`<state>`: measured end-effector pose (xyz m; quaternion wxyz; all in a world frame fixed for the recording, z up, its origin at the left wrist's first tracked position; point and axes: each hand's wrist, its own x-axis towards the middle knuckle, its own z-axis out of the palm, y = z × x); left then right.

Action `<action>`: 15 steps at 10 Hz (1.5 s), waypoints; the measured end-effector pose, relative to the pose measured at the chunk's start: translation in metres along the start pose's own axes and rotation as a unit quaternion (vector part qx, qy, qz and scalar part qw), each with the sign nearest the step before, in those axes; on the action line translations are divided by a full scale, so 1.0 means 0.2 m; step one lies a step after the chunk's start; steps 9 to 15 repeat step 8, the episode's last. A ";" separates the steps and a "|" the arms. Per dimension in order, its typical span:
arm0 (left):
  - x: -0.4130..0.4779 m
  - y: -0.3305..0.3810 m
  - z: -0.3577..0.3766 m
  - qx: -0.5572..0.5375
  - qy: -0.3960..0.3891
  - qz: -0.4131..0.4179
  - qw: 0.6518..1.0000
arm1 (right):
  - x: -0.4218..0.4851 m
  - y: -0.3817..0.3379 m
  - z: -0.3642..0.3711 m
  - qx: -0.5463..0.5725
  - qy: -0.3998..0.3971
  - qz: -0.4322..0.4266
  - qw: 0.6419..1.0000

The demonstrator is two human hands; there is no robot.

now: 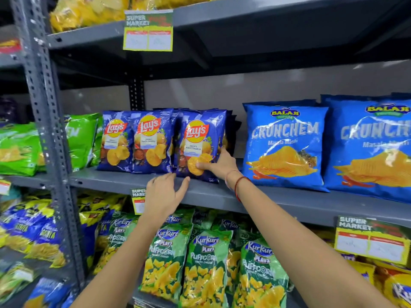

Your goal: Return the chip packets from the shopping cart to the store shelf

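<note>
Three dark blue Lay's chip packets stand upright in a row on the grey middle shelf (124, 181). My right hand (219, 164) grips the rightmost Lay's packet (200, 143) at its lower right edge, thumb across its front. My left hand (163, 193) hovers just below and in front of that packet at the shelf's front lip, fingers apart and holding nothing. The other two Lay's packets (135, 141) stand to the left, touching each other. The shopping cart is out of sight.
Big blue Balaji Crunchem packets (284, 145) fill the shelf to the right, with a gap between them and the Lay's. Green packets (82, 138) sit at left. Kurkure Puffcorn packets (204, 263) crowd the shelf below. A steel upright (46, 121) stands at left.
</note>
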<state>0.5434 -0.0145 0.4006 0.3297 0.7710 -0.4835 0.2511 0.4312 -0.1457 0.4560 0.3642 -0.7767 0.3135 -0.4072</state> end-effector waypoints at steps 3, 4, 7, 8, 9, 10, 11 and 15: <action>-0.01 0.00 0.00 0.039 0.005 0.009 0.999 | 0.07 0.00 0.11 0.004 0.052 -0.061 0.997; -0.02 0.00 0.01 0.030 0.013 0.014 0.999 | 0.07 0.02 0.12 0.009 0.043 -0.055 0.998; -0.03 0.00 0.01 0.032 0.023 0.024 0.999 | -0.04 -0.01 0.07 -0.019 0.029 -0.035 0.999; -0.01 -0.01 0.02 0.032 0.006 0.014 0.999 | -0.08 -0.05 0.01 -0.029 0.083 -0.075 0.993; -0.01 -0.01 0.02 0.032 0.006 0.014 0.999 | -0.08 -0.05 0.01 -0.029 0.083 -0.075 0.993; -0.01 -0.01 0.02 0.032 0.006 0.014 0.999 | -0.08 -0.05 0.01 -0.029 0.083 -0.075 0.993; -0.01 -0.01 0.02 0.032 0.006 0.014 0.999 | -0.08 -0.05 0.01 -0.029 0.083 -0.075 0.993; -0.01 -0.01 0.02 0.032 0.006 0.014 0.999 | -0.08 -0.05 0.01 -0.029 0.083 -0.075 0.993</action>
